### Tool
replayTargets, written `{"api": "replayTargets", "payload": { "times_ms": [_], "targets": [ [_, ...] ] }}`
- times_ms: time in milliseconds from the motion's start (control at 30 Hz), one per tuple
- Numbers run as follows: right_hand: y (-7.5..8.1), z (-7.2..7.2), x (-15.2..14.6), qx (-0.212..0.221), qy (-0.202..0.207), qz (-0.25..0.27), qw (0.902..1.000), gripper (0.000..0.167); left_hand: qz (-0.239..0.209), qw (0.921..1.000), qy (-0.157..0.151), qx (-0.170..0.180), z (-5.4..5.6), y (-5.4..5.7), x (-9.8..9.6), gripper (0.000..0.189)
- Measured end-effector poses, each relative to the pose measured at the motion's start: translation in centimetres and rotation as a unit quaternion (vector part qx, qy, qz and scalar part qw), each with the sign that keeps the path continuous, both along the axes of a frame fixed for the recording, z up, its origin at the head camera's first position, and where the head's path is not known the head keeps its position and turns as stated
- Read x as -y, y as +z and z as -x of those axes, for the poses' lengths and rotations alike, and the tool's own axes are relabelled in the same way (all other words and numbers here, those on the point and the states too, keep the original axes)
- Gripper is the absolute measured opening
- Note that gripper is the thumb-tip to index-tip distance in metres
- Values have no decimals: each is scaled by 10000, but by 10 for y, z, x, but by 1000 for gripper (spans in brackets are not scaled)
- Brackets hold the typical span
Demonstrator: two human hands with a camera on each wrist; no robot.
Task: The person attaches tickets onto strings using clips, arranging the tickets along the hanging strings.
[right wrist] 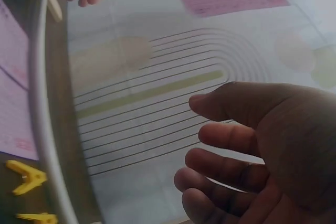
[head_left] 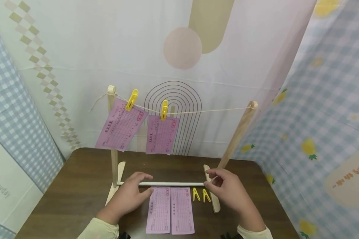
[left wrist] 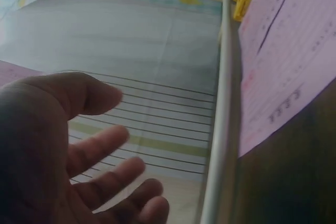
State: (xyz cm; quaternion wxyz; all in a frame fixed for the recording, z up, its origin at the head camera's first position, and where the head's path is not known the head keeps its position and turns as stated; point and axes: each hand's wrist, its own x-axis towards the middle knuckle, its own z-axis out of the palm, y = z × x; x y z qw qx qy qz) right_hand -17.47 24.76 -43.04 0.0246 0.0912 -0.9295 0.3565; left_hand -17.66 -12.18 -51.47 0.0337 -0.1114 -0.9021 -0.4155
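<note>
My left hand point(head_left: 131, 194) hovers by the left end of a white rod point(head_left: 173, 184), fingers relaxed and holding nothing. On the other side, my right hand point(head_left: 227, 187) is raised near the right post, its fingers loosely bent around nothing. Two pink paper slips, a left one point(head_left: 158, 210) and a right one point(head_left: 182, 210), lie side by side on the table between the hands. Two yellow clothespins point(head_left: 196, 194) lie to their right. Above, a string point(head_left: 209, 111) carries two more pink slips point(head_left: 162, 135), each under a yellow clothespin point(head_left: 164, 110).
The string runs between a left wooden post point(head_left: 114, 166) and a right wooden post point(head_left: 239, 132), which leans outward in the head view. Their flat wooden feet point(head_left: 214, 196) stand on the dark brown table point(head_left: 62, 202). Patterned cloth point(head_left: 113, 43) hangs behind and at both sides.
</note>
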Motion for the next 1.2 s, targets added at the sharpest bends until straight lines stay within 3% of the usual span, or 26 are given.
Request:
{"api": "replayTargets", "payload": {
  "times_ms": [167,367,567,633,733,900,1033,1200],
  "targets": [
    [-27,3,6,138,-223,-44,9996,31,428,9982,214,365,-2,-8,-6,26],
    [-64,11,13,253,-335,-304,9987,27,826,9940,247,669,-5,-17,-12,21],
    [-90,19,15,552,-528,-560,9955,37,1458,9884,255,344,-10,-31,-21,31],
    [-96,22,16,547,-552,-602,9952,40,1717,9846,321,104,-10,-39,-25,39],
    [-104,24,18,432,-523,-685,9953,43,1970,9793,465,85,-11,-44,-32,57],
    [-112,27,21,310,-496,-783,9952,41,2304,9706,629,313,-16,-39,-40,96],
    [-113,27,24,397,-548,-871,9939,40,2542,9649,571,330,-17,-38,-43,104],
    [-112,28,25,488,-575,-936,9928,40,2541,9659,419,278,-15,-38,-40,92]
  ]
}}
